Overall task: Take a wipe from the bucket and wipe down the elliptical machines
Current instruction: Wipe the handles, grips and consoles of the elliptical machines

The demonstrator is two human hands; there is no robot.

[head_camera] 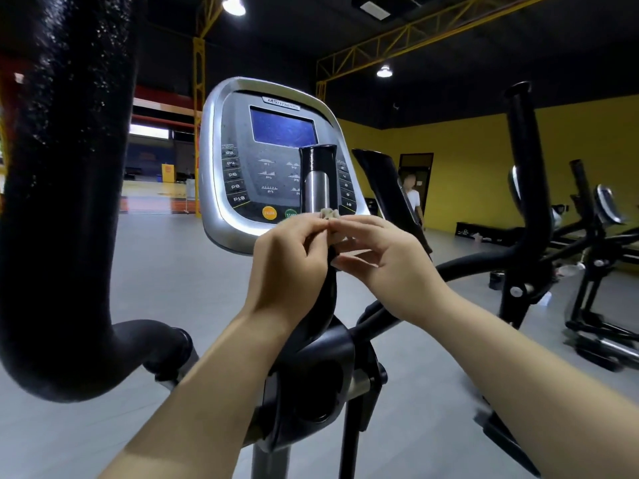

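Note:
A small crumpled grey-white wipe is pinched between both my hands in front of the elliptical's silver console. My left hand pinches it from the left, my right hand from the right. Both hands sit against the inner handlebar post, a black tube with a silver sensor band, which rises in front of the console's buttons. The console's blue screen is dark. The bucket is not in view.
A thick black swing handle fills the left side, very close to the camera. The right swing handle stands at the right, with more ellipticals behind it. A person stands by a far doorway. Grey floor lies around.

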